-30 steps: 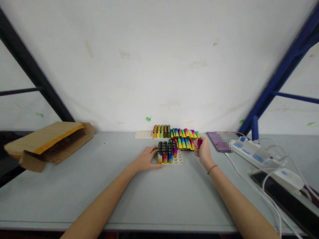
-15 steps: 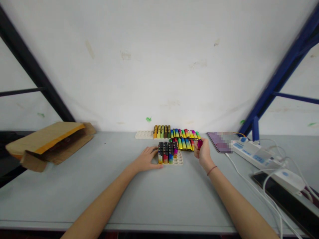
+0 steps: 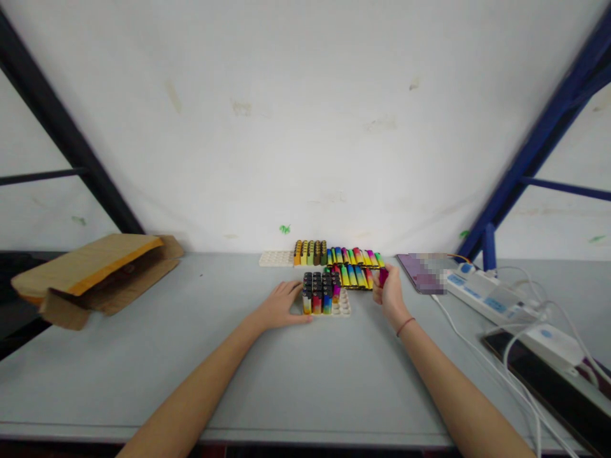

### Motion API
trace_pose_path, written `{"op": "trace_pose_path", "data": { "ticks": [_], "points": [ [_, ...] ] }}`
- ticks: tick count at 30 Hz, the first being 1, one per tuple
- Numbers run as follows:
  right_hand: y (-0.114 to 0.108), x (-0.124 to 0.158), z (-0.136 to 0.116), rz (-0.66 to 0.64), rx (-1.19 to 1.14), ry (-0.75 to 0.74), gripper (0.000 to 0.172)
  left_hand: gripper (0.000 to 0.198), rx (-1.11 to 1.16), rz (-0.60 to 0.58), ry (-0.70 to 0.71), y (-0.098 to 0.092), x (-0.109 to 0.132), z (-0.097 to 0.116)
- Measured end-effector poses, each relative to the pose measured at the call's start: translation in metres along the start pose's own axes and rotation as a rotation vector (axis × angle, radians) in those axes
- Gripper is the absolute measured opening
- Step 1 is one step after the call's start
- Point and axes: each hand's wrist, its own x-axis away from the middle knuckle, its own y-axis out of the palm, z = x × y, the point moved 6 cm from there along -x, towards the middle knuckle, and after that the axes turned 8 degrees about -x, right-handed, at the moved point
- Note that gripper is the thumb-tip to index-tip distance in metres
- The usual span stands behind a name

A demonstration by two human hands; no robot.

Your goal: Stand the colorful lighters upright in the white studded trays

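Note:
A small white tray [image 3: 342,308] with round holes stands mid-table, with several upright black-topped lighters [image 3: 317,301] in its left part; some holes at its right show bare. My left hand [image 3: 280,306] rests at the tray's left side, fingers spread, thumb along the front edge and the other fingertips by the lighters. To the right, my right hand [image 3: 391,291] is closed on a magenta lighter [image 3: 383,276], partly hidden by the fingers. Just left of that hand lie two rows of multicoloured lighters [image 3: 352,276] on their sides.
Against the wall, a second white tray [image 3: 275,257] holds several upright orange, green and brown pieces [image 3: 310,253]. An open cardboard box [image 3: 95,267] lies at left. At right are a phone [image 3: 420,273], a power strip [image 3: 496,302], white cables and a dark flat device [image 3: 539,375].

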Motion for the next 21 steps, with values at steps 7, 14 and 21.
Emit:
{"op": "trace_pose_path", "data": {
  "ticks": [7, 14, 21],
  "points": [
    [0.0, 0.002, 0.001, 0.025, -0.049, 0.077, 0.048, 0.084, -0.006, -0.004, 0.005, 0.0, -0.001, 0.001],
    [0.022, 0.01, -0.006, -0.185, 0.032, -0.234, 0.037, 0.085, -0.012, 0.006, 0.011, 0.001, 0.0, 0.0],
    [0.04, 0.03, -0.018, -0.44, 0.503, -0.465, 0.028, 0.084, -0.01, 0.025, 0.028, 0.002, 0.0, 0.0]
  ]
}}
